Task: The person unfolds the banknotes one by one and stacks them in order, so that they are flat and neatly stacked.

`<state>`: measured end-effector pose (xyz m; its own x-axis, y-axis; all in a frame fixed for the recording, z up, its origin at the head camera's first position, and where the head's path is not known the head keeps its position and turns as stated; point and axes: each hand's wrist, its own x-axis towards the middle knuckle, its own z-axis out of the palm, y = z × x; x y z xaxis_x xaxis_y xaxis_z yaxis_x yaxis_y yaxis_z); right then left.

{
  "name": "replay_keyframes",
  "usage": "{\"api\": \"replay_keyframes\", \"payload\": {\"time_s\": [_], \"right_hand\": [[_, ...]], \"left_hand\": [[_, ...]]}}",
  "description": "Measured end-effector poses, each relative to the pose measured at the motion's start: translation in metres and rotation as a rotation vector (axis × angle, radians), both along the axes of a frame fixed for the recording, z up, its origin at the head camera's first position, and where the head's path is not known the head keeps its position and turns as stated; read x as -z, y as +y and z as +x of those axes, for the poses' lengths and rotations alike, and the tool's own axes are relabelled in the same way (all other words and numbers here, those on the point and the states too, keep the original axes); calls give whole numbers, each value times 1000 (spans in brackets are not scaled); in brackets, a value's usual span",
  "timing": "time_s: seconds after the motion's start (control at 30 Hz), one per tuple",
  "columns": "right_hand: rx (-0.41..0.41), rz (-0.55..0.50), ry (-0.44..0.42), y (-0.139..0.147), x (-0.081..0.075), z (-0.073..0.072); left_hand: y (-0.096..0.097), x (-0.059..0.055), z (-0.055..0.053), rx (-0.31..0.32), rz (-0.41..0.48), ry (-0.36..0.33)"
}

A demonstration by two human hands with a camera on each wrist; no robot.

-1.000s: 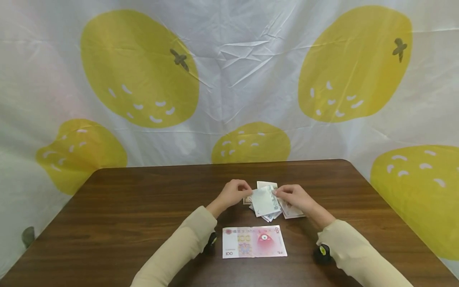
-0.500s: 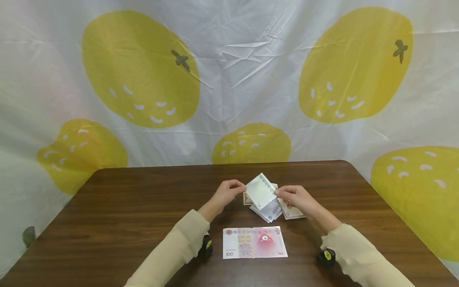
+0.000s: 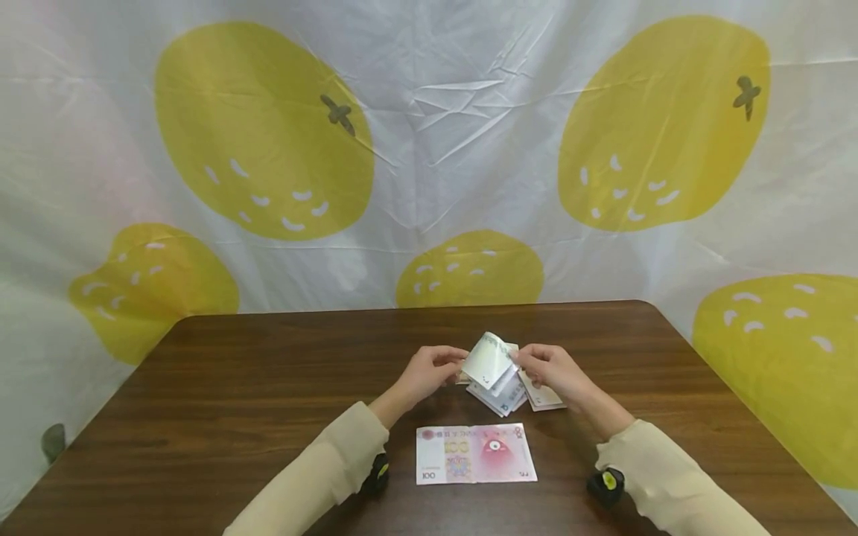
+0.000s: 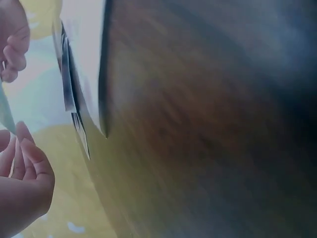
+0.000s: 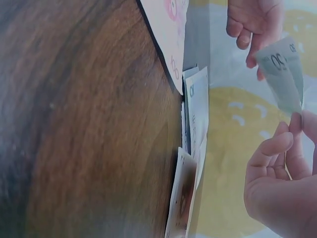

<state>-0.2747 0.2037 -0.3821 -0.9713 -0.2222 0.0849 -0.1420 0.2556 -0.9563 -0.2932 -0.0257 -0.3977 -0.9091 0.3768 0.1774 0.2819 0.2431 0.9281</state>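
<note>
A greenish banknote (image 3: pixel 487 362), folded and bowed, hangs above a small pile of notes in the head view. My right hand (image 3: pixel 553 370) pinches its right edge between thumb and fingertips. At the left edge my left hand (image 3: pixel 427 370) holds a corner; the left wrist view has those fingertips (image 4: pixel 24 135) meeting on the note's tip. A number that looks like 50 shows on the note (image 5: pixel 282 74) in the right wrist view. Under it lie bluish-grey notes (image 3: pixel 499 398), the front one marked 10, partly hidden by the held note.
A pink 100 banknote (image 3: pixel 476 454) lies flat on the brown table (image 3: pixel 268 417), nearer to me. Brownish folded notes (image 3: pixel 544 394) lie beside the pile, under my right hand. A white curtain (image 3: pixel 462 186) printed with yellow fruit hangs behind the table.
The greenish note was flat between both hands, then was lifted and turned on a corner. Now it is lower and bowed, its layers parted. My left hand moved left, then back toward it.
</note>
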Motion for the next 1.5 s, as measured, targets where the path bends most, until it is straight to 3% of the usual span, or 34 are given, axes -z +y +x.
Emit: {"api": "replay_keyframes", "payload": {"time_s": [0.23,0.53,0.63,0.87,1.0,1.2,1.5], "right_hand": [[56,20,54,-5,-2,1],[111,120,98,-8,-4,3],[106,113,95,-7,-5,3],[58,30,74,-3,-7,5],[42,29,66,-1,-6,5],[8,80,32,4,-3,6],[-91,133,-10,7,1,12]], "left_hand": [[-1,-3,8,67,-208,185],[-1,-2,11,7,-203,204],[-2,-1,11,-25,-159,188],[-5,4,10,-31,30,15],[-9,1,12,-44,107,-61],[-22,-5,15,-59,173,-39],[-36,0,24,-6,72,-12]]}}
